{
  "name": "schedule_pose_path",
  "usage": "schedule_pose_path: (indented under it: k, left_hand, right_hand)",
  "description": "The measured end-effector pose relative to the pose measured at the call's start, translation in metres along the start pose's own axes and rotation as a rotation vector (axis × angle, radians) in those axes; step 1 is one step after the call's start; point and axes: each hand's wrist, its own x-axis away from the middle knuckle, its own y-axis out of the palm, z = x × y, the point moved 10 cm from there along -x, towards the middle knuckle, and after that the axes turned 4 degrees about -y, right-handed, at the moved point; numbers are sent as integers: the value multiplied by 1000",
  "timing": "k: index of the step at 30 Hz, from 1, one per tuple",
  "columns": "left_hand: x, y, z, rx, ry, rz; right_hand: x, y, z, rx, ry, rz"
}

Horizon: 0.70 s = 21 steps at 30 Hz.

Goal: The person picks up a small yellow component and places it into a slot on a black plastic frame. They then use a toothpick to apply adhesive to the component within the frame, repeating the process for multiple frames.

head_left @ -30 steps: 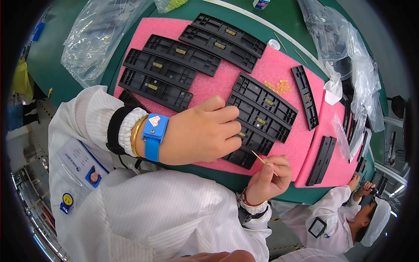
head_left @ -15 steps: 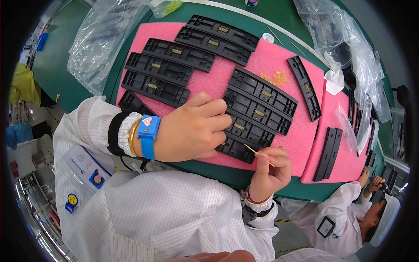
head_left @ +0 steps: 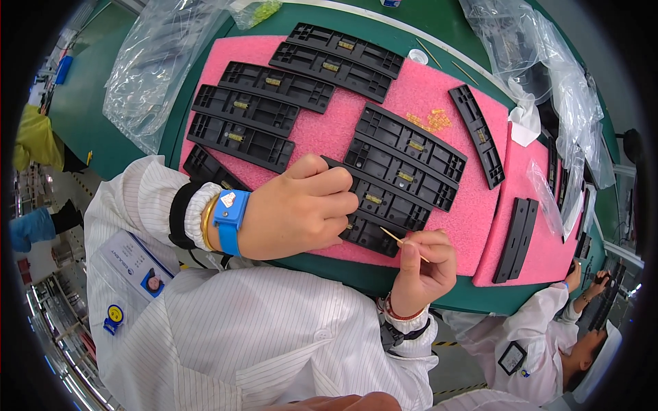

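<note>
My left hand (head_left: 295, 209), with a blue strap round the wrist, is curled over the left end of the nearest black curved plastic strip (head_left: 373, 239). Its fingertips are hidden, so what they pinch cannot be seen. My right hand (head_left: 426, 264) pinches a thin wooden toothpick (head_left: 392, 235) between thumb and forefinger. The toothpick's tip points at that strip. Beyond it, several like strips lie side by side, each with a small yellow-green vial (head_left: 406, 177) at its middle. All rest on a pink foam sheet (head_left: 473, 233).
A heap of small yellow pieces (head_left: 430, 120) lies on the foam beside a lone curved strip (head_left: 478, 137). Further black strips (head_left: 515, 240) are on a second foam sheet. Clear plastic bags (head_left: 164, 68) flank the work. At the right, a co-worker (head_left: 541, 329) handles a dark strip.
My left hand has come slightly nearer to me, still curled at the same strip. My right hand has hardly moved. The co-worker's hands have shifted, and a dark strip shows in them.
</note>
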Motion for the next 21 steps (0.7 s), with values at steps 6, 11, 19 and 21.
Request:
schedule_pose_path:
  k: [6, 11, 19, 21]
  left_hand:
    - [0, -2, 2, -12, 6, 9]
    - [1, -3, 5, -21, 15, 6]
    - [1, 0, 8, -24, 43, 11]
    - [0, 0, 8, -22, 48, 12]
  right_hand:
    - [0, 0, 0, -5, 18, 3]
    - [0, 1, -2, -23, 8, 0]
    - [-1, 0, -1, -23, 29, 16]
    - [-1, -1, -1, -23, 37, 23]
